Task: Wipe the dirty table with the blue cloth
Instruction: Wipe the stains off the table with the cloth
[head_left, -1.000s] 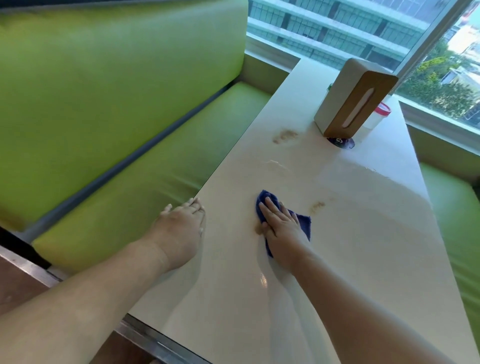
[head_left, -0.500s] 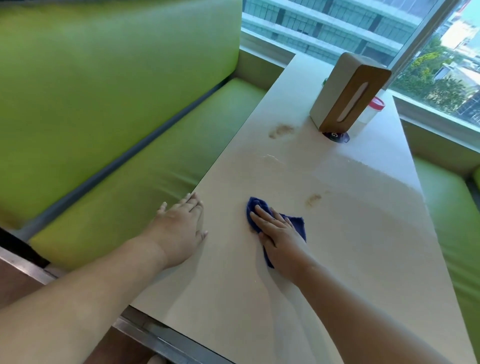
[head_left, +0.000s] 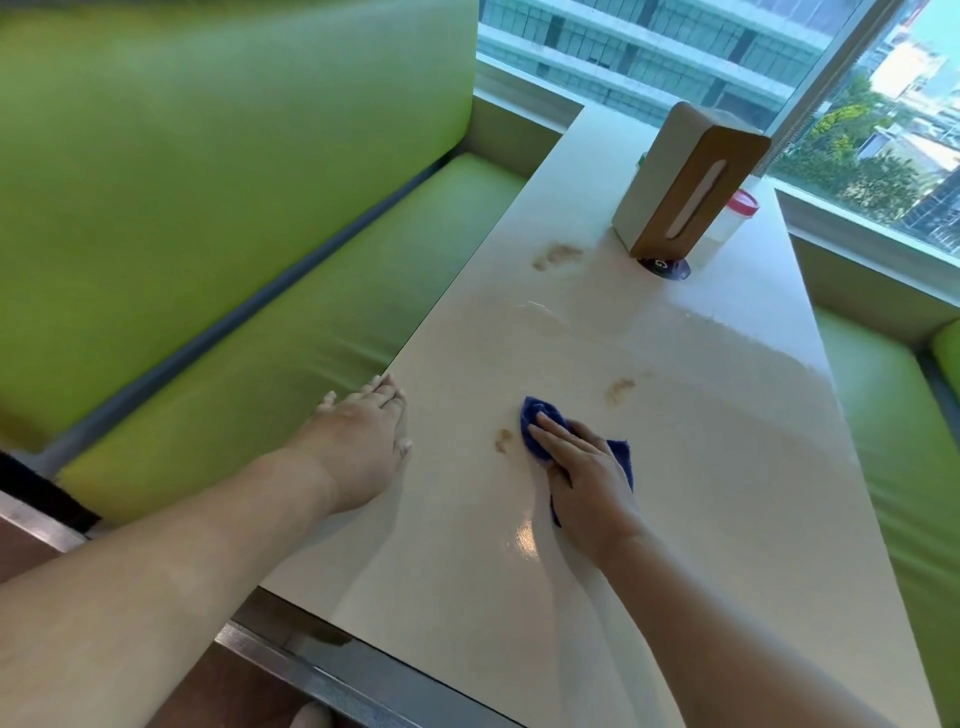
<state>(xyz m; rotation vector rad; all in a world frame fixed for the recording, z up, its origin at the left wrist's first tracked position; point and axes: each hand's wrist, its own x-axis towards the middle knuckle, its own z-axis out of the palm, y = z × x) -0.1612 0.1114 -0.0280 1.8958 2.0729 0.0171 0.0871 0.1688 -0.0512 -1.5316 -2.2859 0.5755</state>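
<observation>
1. Head view showed the blue cloth (head_left: 540, 428) lying flat on the table (head_left: 727, 493), near its middle, under the right hand (head_left: 584, 470), which pressed it down with flat, spread fingers and did not close around it.
2. Compared with half a second before, a small brown stain (head_left: 503, 440) appeared just left of the cloth; I judged the cloth had slid to the right and uncovered it.
3. This stain was not yet removed, so I thought one more pass there was needed.
4. A second stain (head_left: 620, 389) lay near the cloth, further in, and a third stain (head_left: 557, 255) lay well apart, near the tissue box (head_left: 685, 179).
5. The left hand (head_left: 363, 441) rested open and empty, palm down, on the left table edge, as before.
6. Most of the wiping remained to do, in my opinion.
</observation>
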